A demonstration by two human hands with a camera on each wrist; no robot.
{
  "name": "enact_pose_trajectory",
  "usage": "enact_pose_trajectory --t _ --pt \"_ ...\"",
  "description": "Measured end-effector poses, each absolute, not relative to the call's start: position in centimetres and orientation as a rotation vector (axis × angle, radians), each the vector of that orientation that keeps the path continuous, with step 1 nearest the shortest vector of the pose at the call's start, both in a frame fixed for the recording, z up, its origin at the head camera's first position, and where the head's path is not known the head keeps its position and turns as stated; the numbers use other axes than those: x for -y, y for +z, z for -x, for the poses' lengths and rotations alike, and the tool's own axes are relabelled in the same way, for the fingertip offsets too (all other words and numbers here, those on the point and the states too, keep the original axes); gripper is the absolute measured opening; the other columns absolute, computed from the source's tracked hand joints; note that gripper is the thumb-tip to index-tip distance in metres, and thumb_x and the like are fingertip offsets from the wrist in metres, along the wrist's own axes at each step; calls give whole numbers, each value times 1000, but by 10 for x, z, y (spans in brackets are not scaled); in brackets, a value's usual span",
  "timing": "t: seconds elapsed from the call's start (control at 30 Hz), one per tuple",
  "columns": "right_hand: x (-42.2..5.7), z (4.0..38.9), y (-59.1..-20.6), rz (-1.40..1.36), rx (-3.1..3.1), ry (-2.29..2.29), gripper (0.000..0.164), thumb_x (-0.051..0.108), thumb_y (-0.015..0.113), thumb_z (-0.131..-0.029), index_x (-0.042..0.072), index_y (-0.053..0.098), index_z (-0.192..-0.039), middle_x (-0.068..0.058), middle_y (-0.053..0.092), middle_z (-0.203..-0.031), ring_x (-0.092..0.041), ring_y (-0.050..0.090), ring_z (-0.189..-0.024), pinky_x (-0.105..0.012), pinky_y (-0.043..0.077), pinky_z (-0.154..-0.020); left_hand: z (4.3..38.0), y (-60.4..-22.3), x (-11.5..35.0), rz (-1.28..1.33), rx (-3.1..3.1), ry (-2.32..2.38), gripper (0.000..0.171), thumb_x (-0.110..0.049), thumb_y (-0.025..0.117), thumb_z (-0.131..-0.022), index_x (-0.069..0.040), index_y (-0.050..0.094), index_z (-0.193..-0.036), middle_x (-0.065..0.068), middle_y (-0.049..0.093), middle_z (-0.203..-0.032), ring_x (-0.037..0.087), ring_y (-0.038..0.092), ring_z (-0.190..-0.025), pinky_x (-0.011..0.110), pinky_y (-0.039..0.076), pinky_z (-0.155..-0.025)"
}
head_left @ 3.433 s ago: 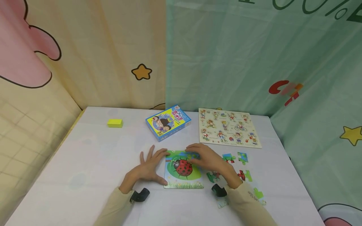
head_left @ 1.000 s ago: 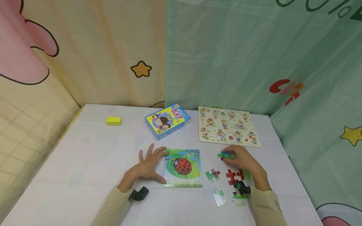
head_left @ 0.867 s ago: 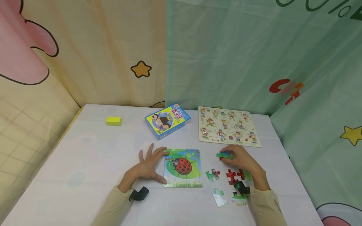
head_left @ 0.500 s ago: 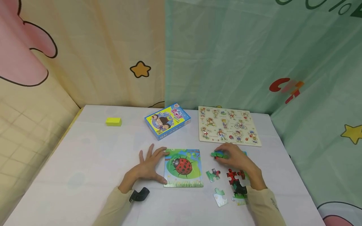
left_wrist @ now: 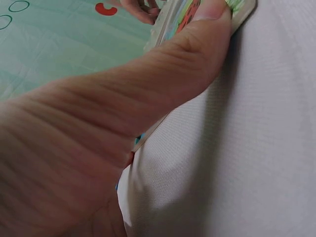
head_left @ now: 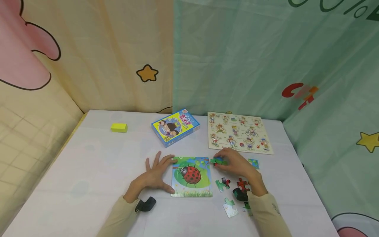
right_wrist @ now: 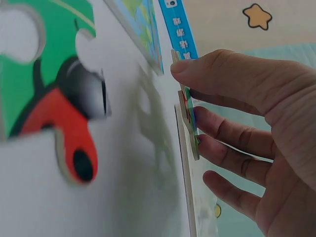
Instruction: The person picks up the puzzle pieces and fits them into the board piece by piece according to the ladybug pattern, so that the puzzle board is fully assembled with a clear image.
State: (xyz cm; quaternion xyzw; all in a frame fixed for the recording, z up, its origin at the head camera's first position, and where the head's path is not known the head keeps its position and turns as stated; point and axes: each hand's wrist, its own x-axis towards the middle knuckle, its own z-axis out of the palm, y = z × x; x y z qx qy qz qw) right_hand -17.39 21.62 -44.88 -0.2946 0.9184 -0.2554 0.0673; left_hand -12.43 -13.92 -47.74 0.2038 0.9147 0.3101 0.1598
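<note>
The ladybug puzzle board (head_left: 192, 184) lies flat in front of the person. My left hand (head_left: 155, 174) is spread at its left side, thumb on the lower left corner and fingertips at the upper left one. In the left wrist view the thumb (left_wrist: 212, 10) rests on the board's edge. Just off the upper right corner, my right hand (head_left: 235, 163) pinches a green and red puzzle piece (head_left: 218, 161) between thumb and fingers. The right wrist view shows this piece edge-on, raised above the table.
Several loose puzzle pieces lie to the right, among them a ladybug-head piece (head_left: 222, 184), a red one (head_left: 242, 184), a pale one (head_left: 230, 209) and a blue-green one (head_left: 253, 163). Behind are a yellow block (head_left: 119, 127), a blue-yellow box (head_left: 175, 127) and a wooden picture board (head_left: 240, 133).
My right hand left the board, picked up a green and red puzzle piece on the right, and has carried it left to the board's upper right corner. The left hand has stayed put.
</note>
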Motion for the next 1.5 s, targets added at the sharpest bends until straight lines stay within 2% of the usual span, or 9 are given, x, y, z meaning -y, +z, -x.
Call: enact_pose_trajectory --t 0.23,0.47,0.87,1.5 --pt "-197 176 -444 891 -2734 -742 31 27 78 -88 14 72 -115 -1 69 -117 -24 62 -111 -49 49 -98 125 -479 140 -593 -2611 891 107 -46 95 -60 -17 43 -149 8 22 -165 53 -12 -150 81 -16 -104" --pt "-180 176 -441 935 -2722 -722 28 28 78 -88 14 73 -113 2 69 -113 -21 61 -111 -46 50 -98 124 -478 139 -583 -2618 880 107 -46 95 -60 -18 43 -149 7 22 -165 52 -11 -150 81 -16 -105" --pt "-148 170 -436 1027 -2691 -646 32 27 77 -89 10 73 -116 -4 68 -114 -21 61 -108 -43 52 -97 123 -478 139 -583 -2632 853 106 -46 94 -60 -20 43 -149 7 22 -165 52 -10 -151 82 -13 -105" --pt "-117 167 -441 1036 -2738 -466 32 32 76 -89 13 73 -115 0 67 -112 -18 61 -105 -39 53 -95 122 -476 140 -589 -2624 868 104 -47 94 -62 -18 43 -148 8 22 -165 54 -10 -150 83 -12 -104"
